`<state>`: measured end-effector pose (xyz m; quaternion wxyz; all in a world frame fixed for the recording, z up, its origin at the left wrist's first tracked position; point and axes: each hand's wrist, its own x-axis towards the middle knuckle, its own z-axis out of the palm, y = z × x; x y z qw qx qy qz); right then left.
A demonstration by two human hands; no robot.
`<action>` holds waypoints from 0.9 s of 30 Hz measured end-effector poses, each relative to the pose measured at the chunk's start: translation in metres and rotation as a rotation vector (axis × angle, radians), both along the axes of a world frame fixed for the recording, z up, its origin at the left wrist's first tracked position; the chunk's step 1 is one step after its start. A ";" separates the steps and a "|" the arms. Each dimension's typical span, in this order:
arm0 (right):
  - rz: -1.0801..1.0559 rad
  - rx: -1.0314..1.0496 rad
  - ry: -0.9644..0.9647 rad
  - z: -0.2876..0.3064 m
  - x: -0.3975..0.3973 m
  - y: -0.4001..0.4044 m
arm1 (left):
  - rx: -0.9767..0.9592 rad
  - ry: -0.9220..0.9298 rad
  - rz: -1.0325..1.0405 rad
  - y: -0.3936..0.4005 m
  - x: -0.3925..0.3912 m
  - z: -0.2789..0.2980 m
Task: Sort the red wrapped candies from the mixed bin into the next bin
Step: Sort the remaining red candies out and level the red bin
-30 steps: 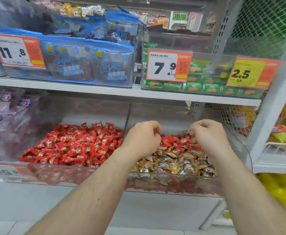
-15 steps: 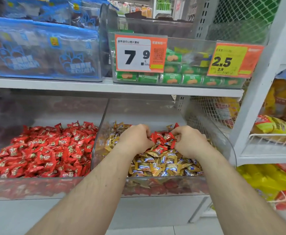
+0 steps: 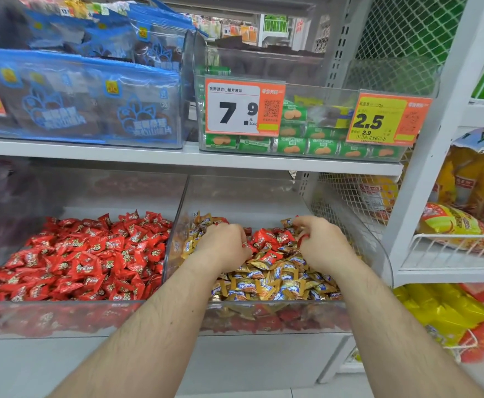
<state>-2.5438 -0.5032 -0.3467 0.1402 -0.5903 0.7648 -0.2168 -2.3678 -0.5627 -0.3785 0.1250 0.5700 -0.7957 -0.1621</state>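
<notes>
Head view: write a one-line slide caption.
Both hands gather red candies in the mixed bin.

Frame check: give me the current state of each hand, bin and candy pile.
left hand: fingers curled into the red candies
right hand: fingers curled round red candies
mixed bin: red candies clustered at back, gold candies in front
next bin: heaped, red only

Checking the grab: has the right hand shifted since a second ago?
Yes. The right hand has dropped into the mixed bin, onto the red candies.
</notes>
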 end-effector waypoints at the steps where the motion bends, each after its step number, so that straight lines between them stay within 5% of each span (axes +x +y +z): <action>1: -0.011 -0.067 -0.050 0.001 -0.003 0.000 | 0.000 0.015 0.010 0.000 0.002 0.001; 5: 0.054 -0.174 -0.137 0.005 -0.003 0.000 | -0.027 0.240 0.115 -0.003 0.007 0.008; 9: 0.237 -0.020 0.073 0.001 0.013 -0.004 | -0.019 0.380 0.120 -0.011 0.000 0.014; 13: 0.365 0.166 0.250 -0.006 0.020 -0.009 | 0.066 0.252 0.024 -0.018 -0.018 0.012; 18: 0.331 0.099 0.249 -0.008 0.013 -0.013 | 0.111 0.029 -0.044 -0.028 -0.028 -0.004; 21: 0.240 0.006 0.081 -0.003 0.000 -0.012 | 0.061 0.073 -0.030 -0.027 -0.024 -0.003; 27: -0.007 -0.248 -0.325 0.006 -0.019 -0.009 | 0.112 0.471 0.138 -0.020 -0.008 0.015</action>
